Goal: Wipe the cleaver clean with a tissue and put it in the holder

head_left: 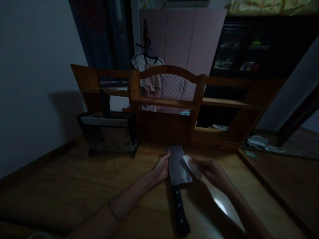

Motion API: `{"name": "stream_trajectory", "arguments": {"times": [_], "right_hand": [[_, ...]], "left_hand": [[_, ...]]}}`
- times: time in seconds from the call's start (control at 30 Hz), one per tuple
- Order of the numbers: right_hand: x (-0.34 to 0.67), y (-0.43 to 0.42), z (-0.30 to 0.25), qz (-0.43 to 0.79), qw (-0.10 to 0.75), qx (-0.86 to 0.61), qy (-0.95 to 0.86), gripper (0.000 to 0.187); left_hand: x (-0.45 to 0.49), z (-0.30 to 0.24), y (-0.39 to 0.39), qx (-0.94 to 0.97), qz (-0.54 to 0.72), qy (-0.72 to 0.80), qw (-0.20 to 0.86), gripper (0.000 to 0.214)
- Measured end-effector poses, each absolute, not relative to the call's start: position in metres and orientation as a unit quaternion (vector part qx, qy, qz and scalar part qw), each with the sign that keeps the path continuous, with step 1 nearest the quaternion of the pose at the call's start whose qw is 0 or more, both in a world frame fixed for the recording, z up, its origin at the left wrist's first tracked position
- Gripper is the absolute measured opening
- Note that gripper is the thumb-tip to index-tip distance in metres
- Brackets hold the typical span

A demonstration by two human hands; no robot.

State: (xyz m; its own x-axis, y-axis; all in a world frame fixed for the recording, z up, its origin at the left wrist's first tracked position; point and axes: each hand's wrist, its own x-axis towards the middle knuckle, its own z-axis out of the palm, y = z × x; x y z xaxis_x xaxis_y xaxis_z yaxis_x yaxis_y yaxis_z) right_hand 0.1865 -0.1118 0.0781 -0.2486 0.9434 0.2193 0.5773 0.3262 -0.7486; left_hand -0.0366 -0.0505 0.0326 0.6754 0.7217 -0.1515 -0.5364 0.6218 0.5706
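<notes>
A cleaver [177, 167] with a broad grey blade and a black handle lies on the wooden desk [74, 186], handle pointing toward me. My left hand [162, 166] rests against the blade's left edge, fingers curled along it. My right hand [211, 171] pinches a small white cloth or tissue [191, 165] and holds it against the blade's right side. The room is dim.
A dark knife rack [107, 132] stands at the back left of the desk. A wooden shelf unit [171, 103] runs along the back edge. A bright patch of light [220, 205] falls near my right forearm. Clothes hang behind the shelf.
</notes>
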Motion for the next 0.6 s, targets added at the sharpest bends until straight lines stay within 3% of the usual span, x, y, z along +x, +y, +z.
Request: {"name": "stream_trajectory", "arguments": {"times": [0.1,0.27,0.4,0.6], "right_hand": [[0.18,-0.098,0.059,0.386,0.458,-0.531,-0.599,0.041],[0.162,-0.096,0.044,0.628,0.422,-0.442,-0.482,0.031],[0.16,-0.104,0.049,0.659,0.375,-0.438,-0.483,0.029],[0.17,-0.103,0.048,0.652,0.322,-0.482,-0.489,0.042]], "left_hand": [[-0.033,0.033,-0.051,0.25,0.376,0.18,0.874,0.052],[-0.03,0.031,-0.05,0.242,0.379,0.18,0.875,0.055],[-0.03,0.035,-0.052,0.245,0.378,0.172,0.876,0.055],[-0.031,0.036,-0.052,0.25,0.386,0.18,0.87,0.054]]}}
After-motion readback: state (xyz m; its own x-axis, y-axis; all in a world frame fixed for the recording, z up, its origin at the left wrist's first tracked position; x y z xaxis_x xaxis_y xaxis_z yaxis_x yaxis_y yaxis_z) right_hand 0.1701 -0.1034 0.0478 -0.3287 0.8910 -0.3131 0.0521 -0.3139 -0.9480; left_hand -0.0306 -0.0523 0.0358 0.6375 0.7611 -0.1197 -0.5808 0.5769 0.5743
